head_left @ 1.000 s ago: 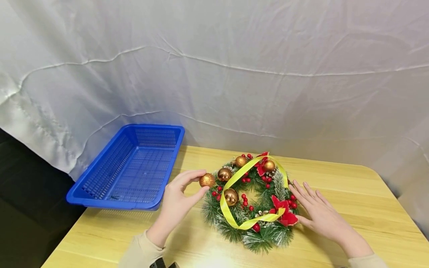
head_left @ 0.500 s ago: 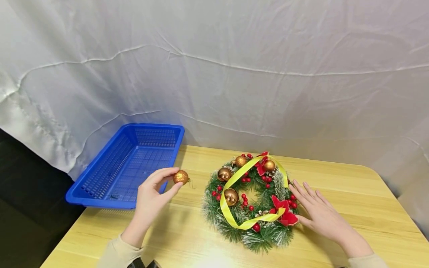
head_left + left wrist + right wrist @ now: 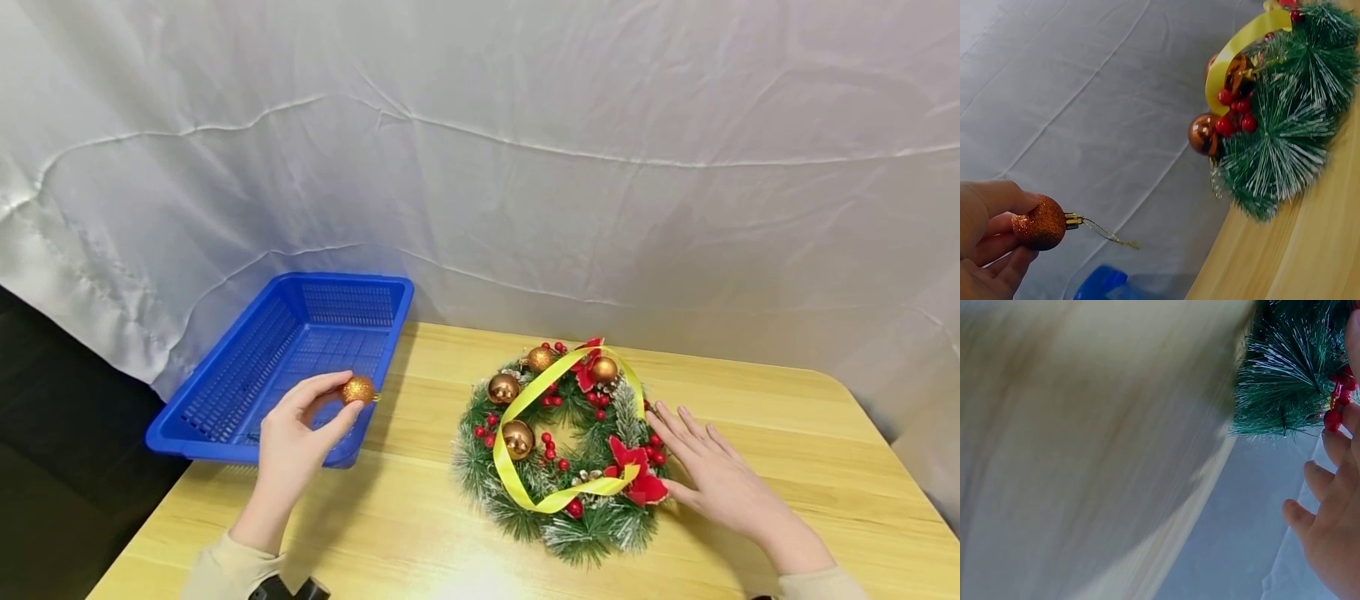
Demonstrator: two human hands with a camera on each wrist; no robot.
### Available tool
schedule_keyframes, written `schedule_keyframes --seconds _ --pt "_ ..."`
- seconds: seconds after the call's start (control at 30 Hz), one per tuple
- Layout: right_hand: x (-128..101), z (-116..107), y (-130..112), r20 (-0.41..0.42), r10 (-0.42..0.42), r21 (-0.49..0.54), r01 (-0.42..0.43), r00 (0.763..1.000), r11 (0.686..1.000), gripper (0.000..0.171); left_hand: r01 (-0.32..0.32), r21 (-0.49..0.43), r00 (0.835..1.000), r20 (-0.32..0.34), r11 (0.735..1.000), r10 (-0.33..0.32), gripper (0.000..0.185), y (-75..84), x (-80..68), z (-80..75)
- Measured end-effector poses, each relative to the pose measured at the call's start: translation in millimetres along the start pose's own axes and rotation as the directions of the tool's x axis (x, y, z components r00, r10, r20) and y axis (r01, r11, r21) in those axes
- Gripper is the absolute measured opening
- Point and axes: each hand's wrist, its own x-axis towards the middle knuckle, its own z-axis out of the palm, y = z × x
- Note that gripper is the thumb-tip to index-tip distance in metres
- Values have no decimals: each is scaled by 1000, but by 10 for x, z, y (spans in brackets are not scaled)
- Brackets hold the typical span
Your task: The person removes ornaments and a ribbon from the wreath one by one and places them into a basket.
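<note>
The person's left hand (image 3: 296, 433) pinches a small, glitter-coated orange-gold bauble (image 3: 358, 390) between thumb and fingertips, holding it in the air above the near right corner of the blue perforated plastic basket (image 3: 247, 375), which sits at the table's far left edge. From the left wrist view the bauble (image 3: 1040, 223) shows a tiny gold cap with a thin gold thread loop trailing free.

It looks very light and hollow, probably thin shelled, so I'd judge it cracks under a hard squeeze. The glitter gives a rough surface that should not slip, and the round body is the sound place to hold it; the thread loop is flimsy and the cap might pull off.

The right hand (image 3: 716, 479) lies with fingers straight and spread, flat on the pale wooden table (image 3: 420, 533), its fingertips touching the right edge of the green frosted pine wreath (image 3: 562, 454). That wreath, set near the middle of the table, carries shiny copper balls, red berries, red fabric flowers and a loose yellow ribbon (image 3: 525, 408). Its needles are soft and springy, and the whole ring looks light enough to slide if nudged.

The basket holds nothing that I can see, so there is plenty of room inside. A wide strip of table lies between basket and wreath, and the near edge is free as well. A white cloth backdrop (image 3: 525, 167) hangs close behind the far edge.
</note>
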Motion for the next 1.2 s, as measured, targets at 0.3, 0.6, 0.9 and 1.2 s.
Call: schedule_keyframes --seconds 0.3,0.6,0.9,1.2 --pt "8 3 23 -5 -8 -7 8 1000 1000 82 39 89 997 -68 995 -33 38 -103 23 -145" --pt "6 -2 11 2 -2 9 2 1000 1000 82 100 144 992 -95 984 -87 36 -190 -3 -270" --pt "4 12 16 0 -1 6 1 1000 1000 82 79 242 995 -70 967 -64 37 -301 0 -350" --pt "2 5 12 1 4 16 -4 1000 1000 83 146 407 986 16 901 -167 35 -367 161 -424"
